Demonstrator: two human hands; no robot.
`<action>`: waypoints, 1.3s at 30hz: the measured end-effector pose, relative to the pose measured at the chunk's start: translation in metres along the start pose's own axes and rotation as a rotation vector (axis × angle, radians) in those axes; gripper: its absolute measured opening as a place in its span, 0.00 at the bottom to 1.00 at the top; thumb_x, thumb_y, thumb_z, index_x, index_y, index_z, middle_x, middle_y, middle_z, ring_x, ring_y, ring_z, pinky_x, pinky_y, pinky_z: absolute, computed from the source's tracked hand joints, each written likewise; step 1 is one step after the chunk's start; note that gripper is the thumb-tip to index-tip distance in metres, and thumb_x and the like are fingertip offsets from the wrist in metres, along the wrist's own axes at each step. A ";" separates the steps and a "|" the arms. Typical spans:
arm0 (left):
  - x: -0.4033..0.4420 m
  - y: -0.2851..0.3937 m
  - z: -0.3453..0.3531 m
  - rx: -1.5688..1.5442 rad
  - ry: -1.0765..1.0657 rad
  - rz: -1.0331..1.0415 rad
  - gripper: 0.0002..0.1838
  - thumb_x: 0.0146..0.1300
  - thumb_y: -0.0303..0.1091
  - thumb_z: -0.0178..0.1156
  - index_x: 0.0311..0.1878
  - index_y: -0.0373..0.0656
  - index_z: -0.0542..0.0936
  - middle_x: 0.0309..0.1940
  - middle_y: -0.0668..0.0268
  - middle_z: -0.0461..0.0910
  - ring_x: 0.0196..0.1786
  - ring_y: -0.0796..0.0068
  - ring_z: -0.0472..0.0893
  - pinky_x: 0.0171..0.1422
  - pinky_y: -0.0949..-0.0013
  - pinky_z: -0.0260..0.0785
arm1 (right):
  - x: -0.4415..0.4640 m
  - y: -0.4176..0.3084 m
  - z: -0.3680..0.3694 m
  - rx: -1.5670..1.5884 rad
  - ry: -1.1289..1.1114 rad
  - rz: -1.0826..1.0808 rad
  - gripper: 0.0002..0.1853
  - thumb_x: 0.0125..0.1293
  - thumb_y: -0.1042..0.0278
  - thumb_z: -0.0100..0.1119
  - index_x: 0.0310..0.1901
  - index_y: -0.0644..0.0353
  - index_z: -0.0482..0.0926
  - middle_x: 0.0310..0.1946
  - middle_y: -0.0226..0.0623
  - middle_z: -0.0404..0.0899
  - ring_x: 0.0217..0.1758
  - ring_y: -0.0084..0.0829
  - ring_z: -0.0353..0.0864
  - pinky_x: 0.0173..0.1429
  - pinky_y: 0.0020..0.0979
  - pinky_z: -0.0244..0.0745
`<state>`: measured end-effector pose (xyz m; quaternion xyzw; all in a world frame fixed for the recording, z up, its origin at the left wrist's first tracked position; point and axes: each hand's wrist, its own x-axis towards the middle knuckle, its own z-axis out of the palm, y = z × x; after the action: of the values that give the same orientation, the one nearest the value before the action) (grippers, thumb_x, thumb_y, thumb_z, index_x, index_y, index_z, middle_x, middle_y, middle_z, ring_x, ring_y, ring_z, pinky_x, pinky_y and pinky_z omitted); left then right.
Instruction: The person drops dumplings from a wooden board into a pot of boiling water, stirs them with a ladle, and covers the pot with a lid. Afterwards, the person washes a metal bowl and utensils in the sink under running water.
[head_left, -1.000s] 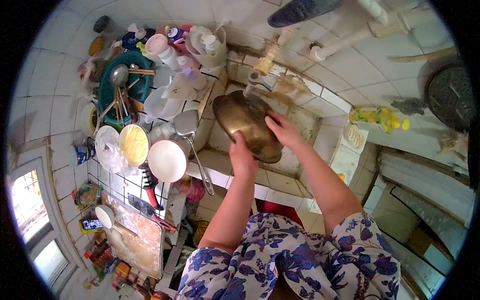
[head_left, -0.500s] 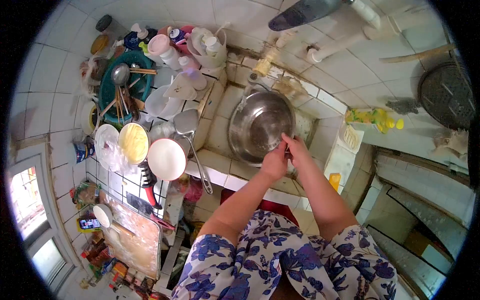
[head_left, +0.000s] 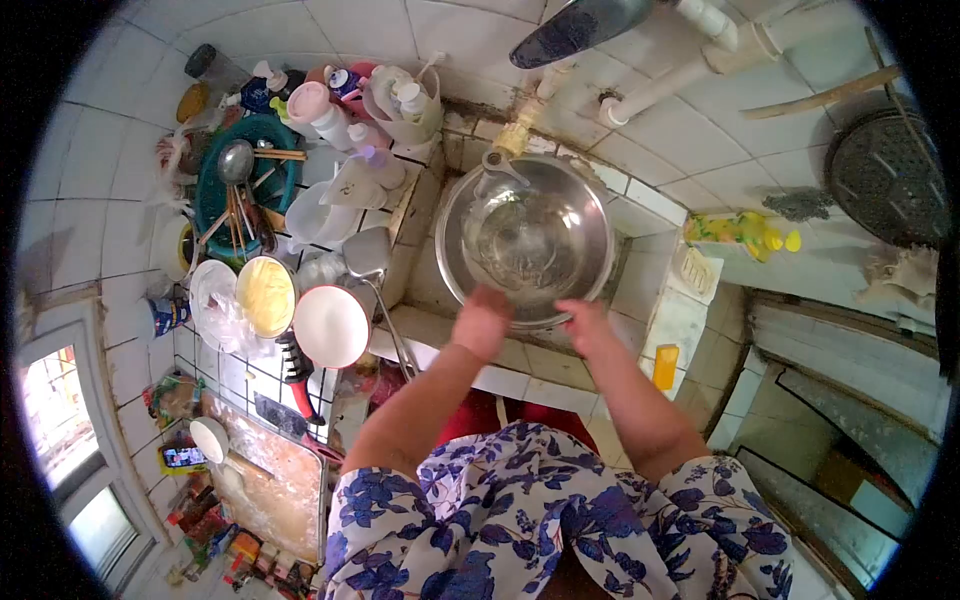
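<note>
A round stainless steel basin (head_left: pixel 462 262) sits in the tiled sink beneath the tap (head_left: pixel 503 166), with some water in its bottom. My right hand (head_left: pixel 588 326) is closed on the near right rim, thumb and fingers at the edge. My left hand (head_left: pixel 482 326) overlaps the near left rim; motion blurs its fingers, and whether they grip the rim cannot be made out.
Left of the sink stand a red-rimmed white bowl (head_left: pixel 332 328), a metal spatula (head_left: pixel 368 250), a bowl of yellow food (head_left: pixel 267 298) and a teal basin (head_left: pixel 205 205) of utensils. A yellow bottle (head_left: pixel 735 231) lies on the right ledge. A dark blade (head_left: pixel 575 32) hangs above.
The basin has gone from tilted to more level and shows more fully under the tap. My hands have moved apart along its near rim, the left one going left.
</note>
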<state>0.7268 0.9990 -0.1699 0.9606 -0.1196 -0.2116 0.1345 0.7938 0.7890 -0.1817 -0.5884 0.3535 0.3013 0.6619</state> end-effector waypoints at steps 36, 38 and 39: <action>-0.037 0.029 -0.017 -2.142 0.047 -0.775 0.26 0.64 0.41 0.60 0.61 0.39 0.66 0.49 0.60 0.77 0.47 0.64 0.78 0.45 0.58 0.76 | -0.014 -0.067 -0.095 -0.159 -0.205 0.532 0.07 0.52 0.75 0.59 0.25 0.59 0.69 0.20 0.34 0.66 0.20 0.26 0.63 0.17 0.28 0.56; -0.031 0.021 -0.030 -1.972 0.270 -0.767 0.29 0.64 0.41 0.61 0.62 0.38 0.63 0.50 0.58 0.76 0.46 0.63 0.80 0.44 0.58 0.77 | 0.001 -0.054 -0.078 -0.158 -0.239 0.442 0.05 0.52 0.75 0.59 0.28 0.60 0.71 0.22 0.37 0.69 0.20 0.29 0.67 0.19 0.30 0.62; -0.031 0.015 -0.032 -1.882 0.377 -0.761 0.30 0.64 0.41 0.61 0.62 0.38 0.61 0.50 0.57 0.76 0.45 0.62 0.81 0.44 0.58 0.77 | 0.006 -0.045 -0.064 -0.157 -0.256 0.397 0.05 0.52 0.75 0.58 0.30 0.61 0.72 0.23 0.38 0.71 0.20 0.30 0.68 0.20 0.30 0.65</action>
<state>0.7112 1.0002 -0.1257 0.4585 0.4292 -0.0942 0.7724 0.8267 0.7199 -0.1642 -0.5141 0.3507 0.5240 0.5814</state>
